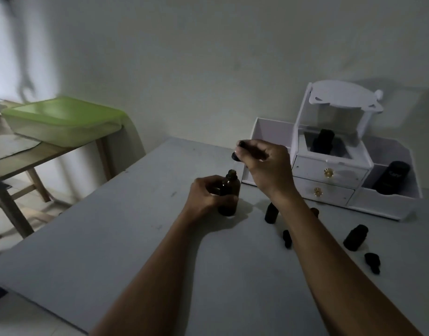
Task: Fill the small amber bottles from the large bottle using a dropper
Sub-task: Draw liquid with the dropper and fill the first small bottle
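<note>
The right hand (267, 163) holds the dropper (235, 156) in a closed grip just above, slightly right of, the open mouth of the upright large bottle (229, 192), which the left hand (206, 195) grips on the tabletop (136, 238).

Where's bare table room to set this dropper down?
Bare: the wide stretch left of the large bottle to the table edge, and the near wedge between the forearms. Crowded: around the right forearm, small bottles and caps before the white organizer.

The black bottle (391, 177) in the white organizer (378, 206) seems to bear faint lettering, too blurred to read.
</note>
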A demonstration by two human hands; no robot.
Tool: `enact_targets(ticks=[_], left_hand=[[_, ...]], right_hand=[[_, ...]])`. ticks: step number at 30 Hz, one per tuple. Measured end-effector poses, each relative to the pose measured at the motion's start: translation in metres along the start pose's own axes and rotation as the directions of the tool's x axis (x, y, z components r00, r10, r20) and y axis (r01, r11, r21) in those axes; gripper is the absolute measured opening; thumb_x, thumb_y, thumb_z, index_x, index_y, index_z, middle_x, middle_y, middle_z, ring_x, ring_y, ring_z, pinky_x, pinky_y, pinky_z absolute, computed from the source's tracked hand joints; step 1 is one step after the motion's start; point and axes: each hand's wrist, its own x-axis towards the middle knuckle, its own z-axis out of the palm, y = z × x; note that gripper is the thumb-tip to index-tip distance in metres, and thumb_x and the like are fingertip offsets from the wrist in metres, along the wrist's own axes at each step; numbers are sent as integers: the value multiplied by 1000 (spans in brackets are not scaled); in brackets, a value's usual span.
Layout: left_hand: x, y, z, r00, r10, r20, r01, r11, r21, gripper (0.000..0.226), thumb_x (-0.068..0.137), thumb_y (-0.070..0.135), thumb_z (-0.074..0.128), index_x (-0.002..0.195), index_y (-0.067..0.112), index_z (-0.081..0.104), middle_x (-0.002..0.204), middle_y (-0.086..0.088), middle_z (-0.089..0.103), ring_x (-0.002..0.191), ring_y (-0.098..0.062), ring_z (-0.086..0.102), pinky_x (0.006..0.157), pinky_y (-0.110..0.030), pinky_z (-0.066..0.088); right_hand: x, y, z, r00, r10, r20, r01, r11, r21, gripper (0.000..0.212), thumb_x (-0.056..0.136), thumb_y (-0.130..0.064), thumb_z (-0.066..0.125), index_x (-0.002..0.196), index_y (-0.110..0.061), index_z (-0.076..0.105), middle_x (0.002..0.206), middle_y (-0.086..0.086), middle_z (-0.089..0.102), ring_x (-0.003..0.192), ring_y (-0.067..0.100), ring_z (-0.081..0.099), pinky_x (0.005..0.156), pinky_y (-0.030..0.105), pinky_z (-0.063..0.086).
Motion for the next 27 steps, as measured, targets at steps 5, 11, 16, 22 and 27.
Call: enact_targets(ticks=[5,11,16,22,27], left_hand=[[0,2,1,999,50,7,-50,999,9,19,68,8,75,86,8,75,79,-17,71,69,-27,68,59,-36,53],[2,-4,0,998,65,-2,-64,997,44,18,69,8,77,86,12,76,79,-11,73,74,-32,69,66,-47,55],[4,-6,-1,998,57,2,-57,997,47,23,66,14,77,89,12,76,81,-11,73,76,-32,70,68,-51,55],[4,-7,-2,998,64,1,-64,996,60,23,67,15,76,90,12,76,83,-10,74,76,-30,70,69,-52,56],[4,-6,-3,998,61,16,-62,995,84,25,67,19,77,91,15,76,84,-8,74,78,-28,71,71,-52,57]], right_hand=[[-7,13,7,998,40,57,-33,993,-112,11,85,-17,74,95,-13,78,87,-2,76,82,7,71,77,17,56],[-11,19,11,999,19,51,-11,990,-143,6,83,-17,75,86,-13,79,81,-2,75,76,5,69,70,10,52],[-11,19,17,1000,10,3,-9,992,-126,4,82,-12,74,80,-11,78,74,-1,73,69,8,68,66,10,51],[-9,21,21,999,-5,-42,-1,990,-139,4,81,-10,75,78,-8,78,73,1,73,65,7,65,64,11,49],[-8,21,23,997,-19,-68,9,990,-140,5,81,-8,75,77,-8,78,72,2,73,66,10,67,65,14,50]])
